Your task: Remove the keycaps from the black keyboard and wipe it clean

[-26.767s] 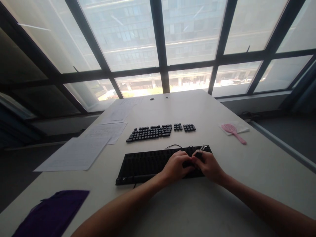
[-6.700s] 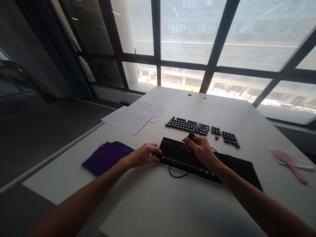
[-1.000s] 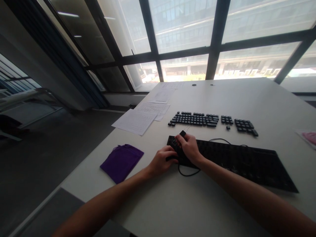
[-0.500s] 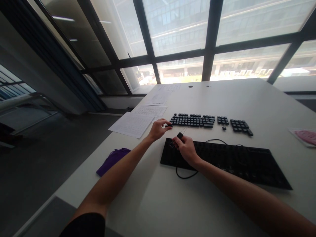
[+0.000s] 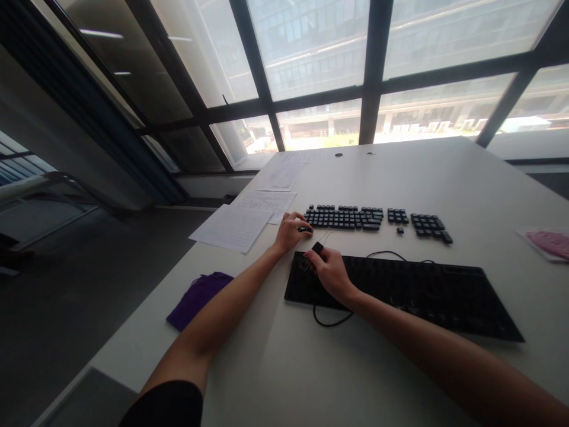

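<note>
A black keyboard base (image 5: 413, 290) with its keycaps off lies on the white table (image 5: 377, 367). Behind it, several black keycaps (image 5: 351, 217) are laid out in rows in the keyboard's pattern. My left hand (image 5: 288, 231) reaches to the left end of those rows, its fingers pinched on a keycap (image 5: 304, 229) there. My right hand (image 5: 326, 271) rests on the base's left end, closed on a small black wire keycap puller (image 5: 316, 248).
Sheets of printed paper (image 5: 235, 226) lie left of the keycaps. A purple cloth pouch (image 5: 195, 298) sits near the table's left edge. A pink hairbrush (image 5: 551, 242) lies at the far right. A black cable (image 5: 331, 320) loops in front of the keyboard. Large windows rise behind.
My left hand left the keyboard's left end and reached up to the leftmost keycaps, then settled its fingers on one. My right hand stayed on the base with the puller.
</note>
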Available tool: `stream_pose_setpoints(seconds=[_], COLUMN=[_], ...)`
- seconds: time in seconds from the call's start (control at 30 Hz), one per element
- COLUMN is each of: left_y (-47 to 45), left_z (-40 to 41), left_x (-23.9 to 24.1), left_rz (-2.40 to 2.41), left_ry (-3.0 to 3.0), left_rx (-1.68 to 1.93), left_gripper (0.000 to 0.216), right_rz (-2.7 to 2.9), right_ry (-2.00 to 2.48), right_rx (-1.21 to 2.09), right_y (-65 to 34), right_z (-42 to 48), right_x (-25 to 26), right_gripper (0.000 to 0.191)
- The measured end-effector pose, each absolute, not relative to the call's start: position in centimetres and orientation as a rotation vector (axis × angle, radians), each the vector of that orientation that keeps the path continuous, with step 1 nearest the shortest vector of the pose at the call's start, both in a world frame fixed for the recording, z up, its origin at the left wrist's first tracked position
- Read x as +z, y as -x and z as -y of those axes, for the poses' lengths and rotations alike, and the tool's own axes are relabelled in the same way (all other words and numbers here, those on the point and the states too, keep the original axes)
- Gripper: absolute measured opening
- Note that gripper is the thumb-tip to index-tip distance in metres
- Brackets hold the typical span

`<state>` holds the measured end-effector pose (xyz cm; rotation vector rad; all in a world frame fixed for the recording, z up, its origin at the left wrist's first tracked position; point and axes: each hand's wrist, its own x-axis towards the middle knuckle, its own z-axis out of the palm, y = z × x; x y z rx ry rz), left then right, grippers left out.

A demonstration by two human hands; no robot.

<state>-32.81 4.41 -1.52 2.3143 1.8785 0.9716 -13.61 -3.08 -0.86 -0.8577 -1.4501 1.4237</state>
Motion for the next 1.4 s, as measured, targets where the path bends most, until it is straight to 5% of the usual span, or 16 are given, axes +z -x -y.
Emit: stream_pose_setpoints(seconds=[1.2, 1.4], left_y=[33.16, 33.08], left_z=[-4.42, -4.43], left_x=[-2.02, -2.17], left_rz=[-1.898, -1.865], left_ry=[-2.248, -2.276], left_rx=[1.033, 1.026], left_gripper=[0.029, 0.018], right_rz=[1.45, 1.457], right_ry=[0.838, 0.83], right_rx=[1.436, 1.437], right_y=[13.71, 13.68], right_z=[3.1, 3.14], right_x=[-0.96, -0.95], right_gripper=[0.031, 0.031])
